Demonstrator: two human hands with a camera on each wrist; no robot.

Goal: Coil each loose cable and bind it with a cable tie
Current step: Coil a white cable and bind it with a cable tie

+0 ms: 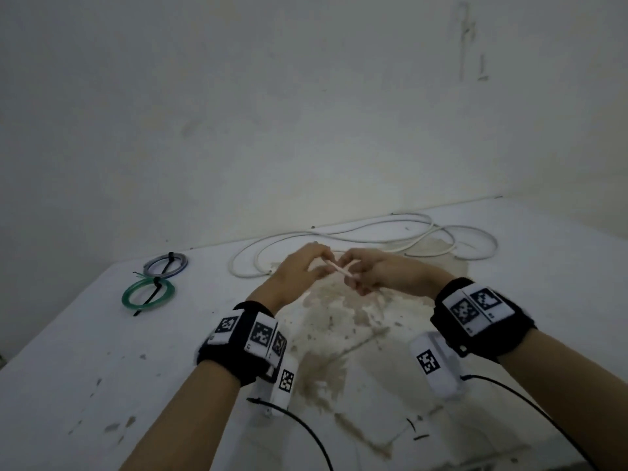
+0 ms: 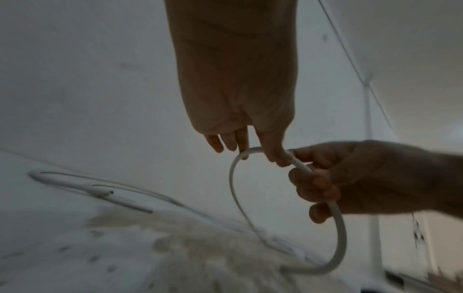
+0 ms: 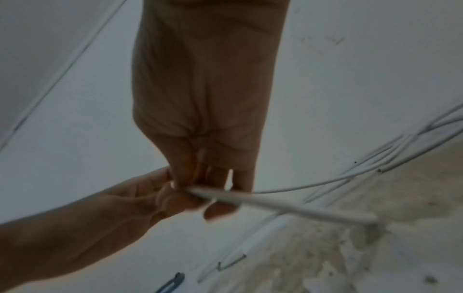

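Note:
A long white cable point(image 1: 373, 229) lies in loose loops at the back of the table. My two hands meet above the table's middle and hold a stretch of it point(image 1: 339, 268) near one end. My left hand point(image 1: 321, 261) pinches the cable between thumb and fingers point(image 2: 274, 156). My right hand point(image 1: 355, 277) has its fingers curled round the cable point(image 2: 318, 184). In the left wrist view the cable point(image 2: 338, 234) bends into one open loop below both hands. The right wrist view shows the cable's free end point(image 3: 325, 212) sticking out past my right hand point(image 3: 210, 186).
Two bound coils lie at the left of the stained white table point(image 1: 102, 368): a grey-blue coil point(image 1: 165, 265) and a green coil point(image 1: 148, 295), each with a black tie. Loose black cable ties point(image 1: 419, 436) lie near the front. A wall stands close behind.

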